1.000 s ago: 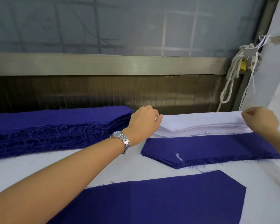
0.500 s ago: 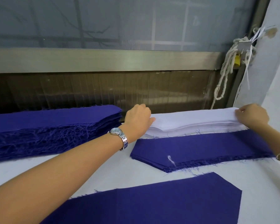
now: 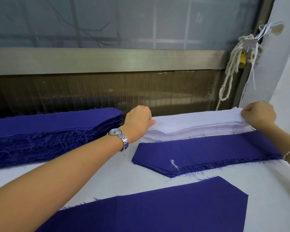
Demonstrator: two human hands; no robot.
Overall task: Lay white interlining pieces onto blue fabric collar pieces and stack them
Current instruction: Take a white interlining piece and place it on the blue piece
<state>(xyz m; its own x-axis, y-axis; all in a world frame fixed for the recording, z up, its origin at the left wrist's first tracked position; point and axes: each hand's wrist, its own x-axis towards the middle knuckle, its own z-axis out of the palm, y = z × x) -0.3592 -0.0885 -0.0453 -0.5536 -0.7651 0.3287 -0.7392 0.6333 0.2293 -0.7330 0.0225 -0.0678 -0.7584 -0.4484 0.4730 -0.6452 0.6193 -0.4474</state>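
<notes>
Pinching ends of one stack of white interlining pieces [image 3: 196, 122]: left hand [image 3: 138, 122], right hand [image 3: 259, 114] | two frayed blue fabric stacks: thick stack [image 3: 49, 131] left, thin stack [image 3: 208, 151] centre-right | one single blue piece [image 3: 157, 211] bottom centre

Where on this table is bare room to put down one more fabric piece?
Bare table lies right of the near blue piece, and left between it and the small blue stack. Crowded at the back: the left hand and right hand grip the white interlining stack.

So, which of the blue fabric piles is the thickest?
The frayed blue fabric pile at far left; the blue stack before the white interlining pile is thin, the nearest blue piece flat.
</notes>
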